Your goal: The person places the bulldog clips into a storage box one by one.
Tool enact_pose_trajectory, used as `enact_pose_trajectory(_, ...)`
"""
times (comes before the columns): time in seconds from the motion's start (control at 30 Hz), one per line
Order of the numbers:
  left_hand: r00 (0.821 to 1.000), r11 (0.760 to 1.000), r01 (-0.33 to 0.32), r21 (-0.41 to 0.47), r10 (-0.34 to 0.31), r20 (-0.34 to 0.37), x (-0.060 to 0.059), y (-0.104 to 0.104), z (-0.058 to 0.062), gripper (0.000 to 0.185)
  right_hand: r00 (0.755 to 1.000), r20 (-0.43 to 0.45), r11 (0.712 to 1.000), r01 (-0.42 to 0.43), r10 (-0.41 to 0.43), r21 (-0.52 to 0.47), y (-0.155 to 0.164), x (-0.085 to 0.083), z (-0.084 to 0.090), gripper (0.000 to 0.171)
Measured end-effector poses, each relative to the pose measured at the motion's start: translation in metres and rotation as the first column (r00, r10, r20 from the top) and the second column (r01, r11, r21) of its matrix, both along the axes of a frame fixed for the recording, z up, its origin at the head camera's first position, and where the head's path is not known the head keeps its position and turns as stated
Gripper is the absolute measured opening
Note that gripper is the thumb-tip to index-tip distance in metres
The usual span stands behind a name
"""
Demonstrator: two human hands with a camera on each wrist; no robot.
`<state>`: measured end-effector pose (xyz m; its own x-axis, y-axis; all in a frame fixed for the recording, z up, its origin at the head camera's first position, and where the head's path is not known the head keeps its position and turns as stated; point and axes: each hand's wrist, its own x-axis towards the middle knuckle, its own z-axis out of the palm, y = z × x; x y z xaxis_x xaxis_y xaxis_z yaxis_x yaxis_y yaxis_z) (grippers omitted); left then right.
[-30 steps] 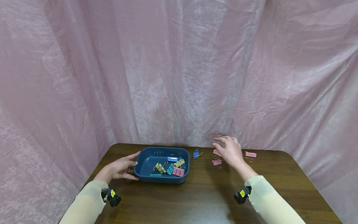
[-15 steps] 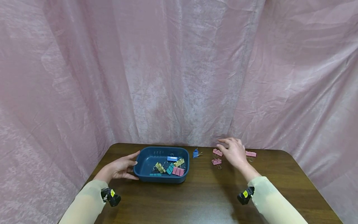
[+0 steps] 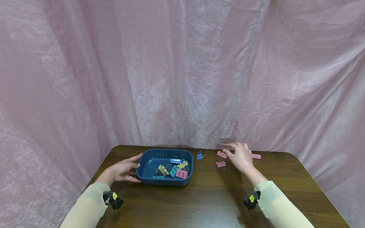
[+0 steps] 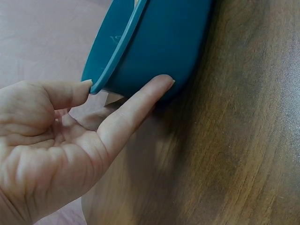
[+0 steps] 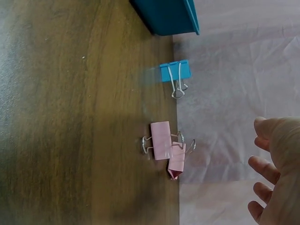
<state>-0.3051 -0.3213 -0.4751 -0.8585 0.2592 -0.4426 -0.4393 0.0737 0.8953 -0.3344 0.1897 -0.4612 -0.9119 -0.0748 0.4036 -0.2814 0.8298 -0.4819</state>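
The left hand steadies the blue tray near the table's far edge with straight fingers. The right hand, open and empty, hovers over the pink clips; next it probably must pinch one.

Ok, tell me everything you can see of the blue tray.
The blue tray is a shallow, rounded-rectangular dish, seemingly plastic, with a flared rim. It sits flat on the dark wooden table, left of centre. Inside lie binder clips in yellow, teal, pink and blue. The left hand touches its left end, thumb at the rim, a finger against the wall.
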Motion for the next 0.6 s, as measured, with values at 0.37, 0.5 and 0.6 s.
enact_pose_trajectory(0.37,1.000,1.000,0.000,0.001,0.000,-0.010,0.000,0.000,-0.001,0.063,1.000,0.001,0.999,0.009,-0.009,0.053,0.003,0.002,-0.008,0.033)
enact_pose_trajectory(0.5,1.000,1.000,0.000,0.002,0.000,-0.009,0.000,-0.001,-0.001,0.063,1.000,0.016,0.998,0.006,-0.007,0.062,0.003,0.002,-0.011,0.032)
enact_pose_trajectory(0.6,1.000,1.000,-0.002,0.005,0.002,-0.006,0.000,0.000,-0.001,0.063,0.999,0.033,0.998,0.006,-0.008,0.065,0.003,0.003,-0.013,0.032)
